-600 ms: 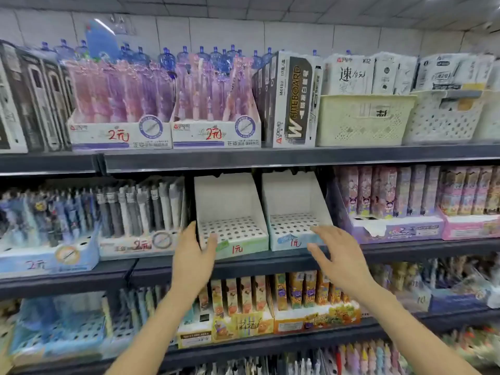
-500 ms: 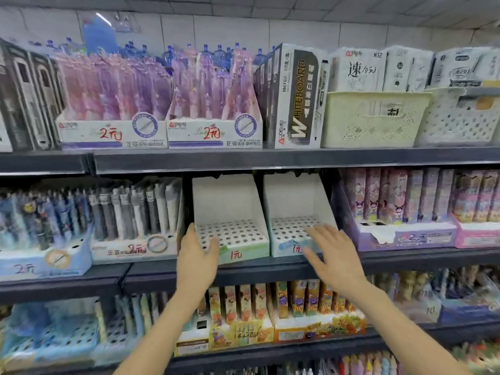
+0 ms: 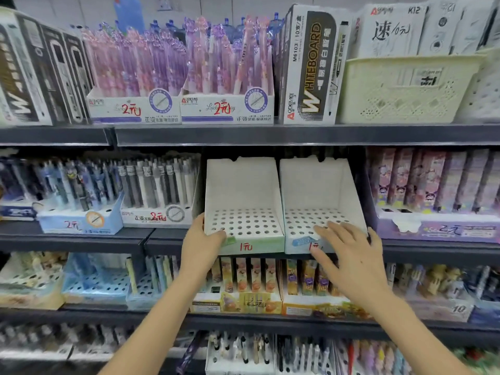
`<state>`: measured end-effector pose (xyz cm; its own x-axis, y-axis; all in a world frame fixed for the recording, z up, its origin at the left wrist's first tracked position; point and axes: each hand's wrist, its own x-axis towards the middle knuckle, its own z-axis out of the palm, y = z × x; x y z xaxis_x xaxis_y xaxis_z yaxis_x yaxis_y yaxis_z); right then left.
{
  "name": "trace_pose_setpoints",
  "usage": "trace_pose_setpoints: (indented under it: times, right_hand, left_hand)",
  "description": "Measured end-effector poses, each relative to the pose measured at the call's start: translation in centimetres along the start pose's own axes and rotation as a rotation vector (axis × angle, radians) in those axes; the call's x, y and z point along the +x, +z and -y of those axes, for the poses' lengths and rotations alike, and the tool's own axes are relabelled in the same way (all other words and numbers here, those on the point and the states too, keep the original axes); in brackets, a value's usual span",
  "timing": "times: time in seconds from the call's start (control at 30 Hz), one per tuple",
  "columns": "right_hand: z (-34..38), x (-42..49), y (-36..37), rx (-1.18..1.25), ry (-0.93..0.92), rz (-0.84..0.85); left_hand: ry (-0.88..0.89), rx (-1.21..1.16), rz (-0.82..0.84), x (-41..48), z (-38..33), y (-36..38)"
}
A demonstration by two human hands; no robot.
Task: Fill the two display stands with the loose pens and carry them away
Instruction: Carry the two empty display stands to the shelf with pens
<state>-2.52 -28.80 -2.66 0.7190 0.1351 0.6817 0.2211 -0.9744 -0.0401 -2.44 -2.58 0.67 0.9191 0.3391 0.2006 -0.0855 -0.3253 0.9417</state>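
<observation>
Left stand (image 3: 243,190): on the middle shelf (image 3: 81,240), holed tray bare of pens
Left hand (image 3: 201,244): grips its front-left corner, thumb on the tray
Right stand (image 3: 316,190): close beside it, apparently touching, also bare
Right hand (image 3: 351,255): fingers spread straight over its front lip, holding nothing
Done: nothing yet, by the look of it
Remaining: find loose pens (none identifiable here), fill both, carry away

Field note: my left hand (image 3: 201,247) and right hand (image 3: 354,255) are both bare, with slim fingers. My left forearm (image 3: 162,315) and right forearm (image 3: 405,328) are bare as well, slender, uncovered down to the lower edge. Nail detail is too blurred to read.
</observation>
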Motion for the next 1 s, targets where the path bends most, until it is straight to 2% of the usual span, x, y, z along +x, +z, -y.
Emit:
trace_pose_setpoints:
  times: [0.1, 0.2, 0.3, 0.37, 0.47, 0.57, 0.7, 0.83, 0.93, 1.0]
  right_hand:
    - [-0.5, -1.1, -0.8, 0.155, 0.138, -0.174]
    - [-0.6, -1.3, -1.6, 0.264, 0.497, -0.274]
    - [0.0, -1.1, -1.6, 0.352, 0.735, -0.141]
    - [0.5, -0.8, -1.7, 0.483, 0.832, -0.068]
    - [0.9, -0.2, -1.3, 0.76, 0.88, -0.077]
    - [1.6, -0.3, -1.1, 1.075, 0.936, -0.168]
    - [2.0, -1.4, -2.3, 1.345, 1.054, -0.208]
    - [3.3, -4.8, -5.1, 1.418, 1.043, -0.219]
    - [4.8, -8.6, -7.1, 1.426, 1.046, -0.289]
    - [5.8, -11.8, -7.6, 1.387, 1.116, -0.353]
  left_hand:
    - [-0.1, 0.105, -0.005, -0.7, 0.5, -0.7]
    - [-0.233, -0.028, 0.079, -1.3, 0.6, -0.6]
    - [-0.289, -0.376, 0.124, -2.0, 0.8, 0.1]
    - [-0.245, -0.484, 0.091, -2.2, 1.1, 0.2]
    - [-0.204, -0.563, 0.084, -2.6, 1.2, 0.1]
    - [-0.175, -0.59, 0.104, -2.8, 1.6, -0.2]
    - [-0.159, -0.59, 0.152, -3.1, 2.0, -1.2]
    - [-0.152, -0.585, 0.239, -4.1, 2.5, -2.9]
    - [-0.119, -0.541, 0.345, -5.7, 2.9, -4.0]
    - [-0.106, -0.524, 0.431, -7.1, 3.6, -4.3]
